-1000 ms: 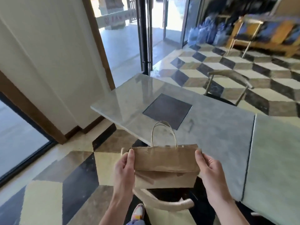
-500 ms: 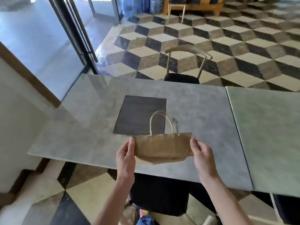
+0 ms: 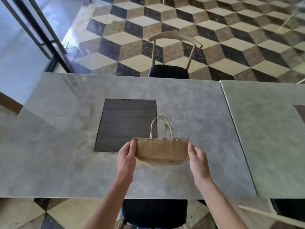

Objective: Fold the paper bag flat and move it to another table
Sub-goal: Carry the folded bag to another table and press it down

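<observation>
A small brown paper bag (image 3: 161,150), folded flat with its bottom flap tucked under, hangs just above the grey marble table (image 3: 66,146). Its two twine handles (image 3: 160,127) point away from me. My left hand (image 3: 126,157) pinches the bag's left edge and my right hand (image 3: 197,157) pinches its right edge. The bag sits over the table's middle, partly over the right edge of a dark square inlay (image 3: 126,124).
A second greenish table (image 3: 267,138) butts against the right side. A dark-seated chair (image 3: 168,70) with a curved wooden back stands at the far edge, another chair seat (image 3: 153,212) under the near edge. Glass doors (image 3: 41,35) lie at far left; cube-patterned floor beyond.
I have stepped up to the table and my view has swung to face it squarely. The bag has travelled from over the floor and chair to above the tabletop, still held in both hands.
</observation>
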`<move>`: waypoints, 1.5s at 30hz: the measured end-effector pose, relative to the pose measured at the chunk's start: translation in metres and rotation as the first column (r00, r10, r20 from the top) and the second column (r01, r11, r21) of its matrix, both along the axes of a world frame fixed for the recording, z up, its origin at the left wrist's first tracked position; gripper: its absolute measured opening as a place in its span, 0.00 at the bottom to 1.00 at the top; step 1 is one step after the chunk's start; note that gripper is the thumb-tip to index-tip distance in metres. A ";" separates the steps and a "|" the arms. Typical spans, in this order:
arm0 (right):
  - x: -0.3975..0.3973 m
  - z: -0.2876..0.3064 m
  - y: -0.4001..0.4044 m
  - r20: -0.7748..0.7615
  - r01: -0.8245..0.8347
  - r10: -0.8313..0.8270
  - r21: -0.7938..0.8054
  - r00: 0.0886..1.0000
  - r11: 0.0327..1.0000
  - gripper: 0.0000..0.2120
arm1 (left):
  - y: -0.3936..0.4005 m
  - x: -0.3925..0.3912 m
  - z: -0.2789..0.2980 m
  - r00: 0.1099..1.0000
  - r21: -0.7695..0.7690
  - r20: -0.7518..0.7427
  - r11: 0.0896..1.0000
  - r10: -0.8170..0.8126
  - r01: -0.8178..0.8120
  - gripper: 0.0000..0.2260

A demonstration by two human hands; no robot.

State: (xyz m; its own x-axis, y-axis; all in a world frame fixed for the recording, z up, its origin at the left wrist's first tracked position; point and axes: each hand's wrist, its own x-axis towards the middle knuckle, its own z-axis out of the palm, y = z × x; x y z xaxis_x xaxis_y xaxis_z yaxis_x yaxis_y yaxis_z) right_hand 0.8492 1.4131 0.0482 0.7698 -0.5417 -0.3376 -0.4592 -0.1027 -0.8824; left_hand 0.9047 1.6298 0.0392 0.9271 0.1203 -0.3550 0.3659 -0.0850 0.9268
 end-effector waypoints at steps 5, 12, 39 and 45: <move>0.005 -0.013 -0.004 -0.034 -0.054 0.052 -0.072 0.998 0.996 0.23 | -0.006 0.005 -0.012 0.999 0.072 -0.031 0.997 0.009 -0.007 0.19; 0.014 -0.025 -0.009 -0.016 -0.024 0.019 -0.465 1.000 0.885 0.15 | -0.015 0.011 -0.008 0.995 0.398 0.084 0.914 0.046 -0.076 0.05; 0.020 -0.034 -0.005 -0.524 -0.668 0.649 -0.744 0.551 -0.033 0.33 | -0.018 0.006 -0.038 0.390 0.984 -0.007 0.064 -0.921 0.168 0.30; 0.019 -0.039 -0.005 -0.501 -0.642 0.652 -0.766 0.570 -0.027 0.33 | -0.021 -0.002 -0.040 0.424 0.983 0.025 0.099 -0.905 0.154 0.29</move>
